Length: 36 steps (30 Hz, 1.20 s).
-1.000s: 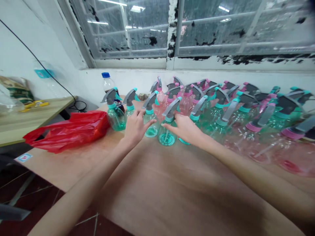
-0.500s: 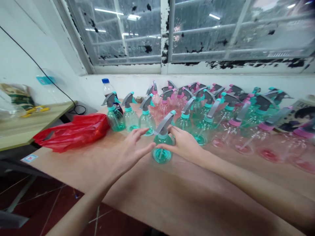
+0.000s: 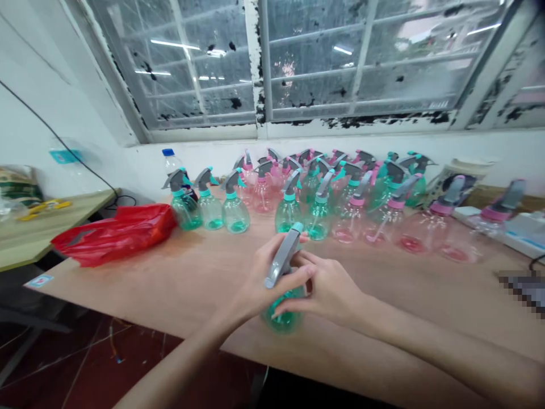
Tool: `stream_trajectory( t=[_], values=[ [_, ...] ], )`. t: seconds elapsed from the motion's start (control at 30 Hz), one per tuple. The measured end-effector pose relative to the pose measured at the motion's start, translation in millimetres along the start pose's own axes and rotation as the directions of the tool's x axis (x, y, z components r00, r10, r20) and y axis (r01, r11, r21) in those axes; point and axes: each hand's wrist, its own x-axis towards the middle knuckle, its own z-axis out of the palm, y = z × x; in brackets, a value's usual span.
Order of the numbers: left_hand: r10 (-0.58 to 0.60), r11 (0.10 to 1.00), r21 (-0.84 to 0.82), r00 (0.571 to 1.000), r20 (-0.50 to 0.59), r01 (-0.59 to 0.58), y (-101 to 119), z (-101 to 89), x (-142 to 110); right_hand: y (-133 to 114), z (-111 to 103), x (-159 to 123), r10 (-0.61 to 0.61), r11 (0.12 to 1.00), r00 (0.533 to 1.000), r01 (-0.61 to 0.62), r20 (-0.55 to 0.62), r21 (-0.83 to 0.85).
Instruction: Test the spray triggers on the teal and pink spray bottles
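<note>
Both my hands are wrapped round one green spray bottle (image 3: 284,315) with a grey trigger head, held near the front edge of the wooden table (image 3: 204,284). My left hand (image 3: 259,284) grips its left side and my right hand (image 3: 330,289) closes on its right side, fingers over the neck. Behind them several green and pink spray bottles (image 3: 323,193) stand in rows below the window.
A red plastic bag (image 3: 113,233) lies at the table's left end. A water bottle with a blue cap (image 3: 170,165) stands behind the leftmost sprayers. A lower side table (image 3: 38,227) is at far left, and white boxes (image 3: 519,233) sit at far right.
The green spray bottle has come away from the rows toward the table's front edge. Both hands, which were open beside it, have closed round it.
</note>
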Motion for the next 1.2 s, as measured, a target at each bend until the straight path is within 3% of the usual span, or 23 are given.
stream_trajectory(
  t=[0.13,0.27,0.47,0.6,0.8,1.2],
  values=[
    [0.020,1.000,0.000,0.997,-0.076,-0.020,2.3,30.0,-1.8,12.1,-13.0,-20.3,-0.040,0.996,0.998,0.036,-0.058,-0.077],
    [0.047,0.998,0.038,0.996,-0.075,-0.044,-0.3,45.3,7.2,43.7,-31.7,-42.9,-0.094,0.990,0.996,0.094,0.006,-0.102],
    [0.026,0.996,0.081,0.998,-0.062,-0.021,-5.4,52.4,26.6,111.2,-59.9,-83.4,0.146,0.972,0.989,-0.138,0.029,-0.191],
    [-0.016,0.997,0.079,1.000,-0.021,0.018,-6.2,53.0,34.8,139.0,-58.4,-100.9,0.199,0.951,0.980,-0.196,-0.013,-0.240],
    [-0.029,0.995,0.097,0.999,0.018,0.027,-4.6,52.8,41.0,144.3,-44.2,-108.4,0.164,0.956,0.985,-0.170,-0.045,-0.241],
    [-0.014,0.988,0.156,0.999,0.031,0.009,-7.4,50.2,46.6,140.4,-45.5,-109.3,0.196,0.948,0.981,-0.190,-0.004,-0.254]
  ],
)
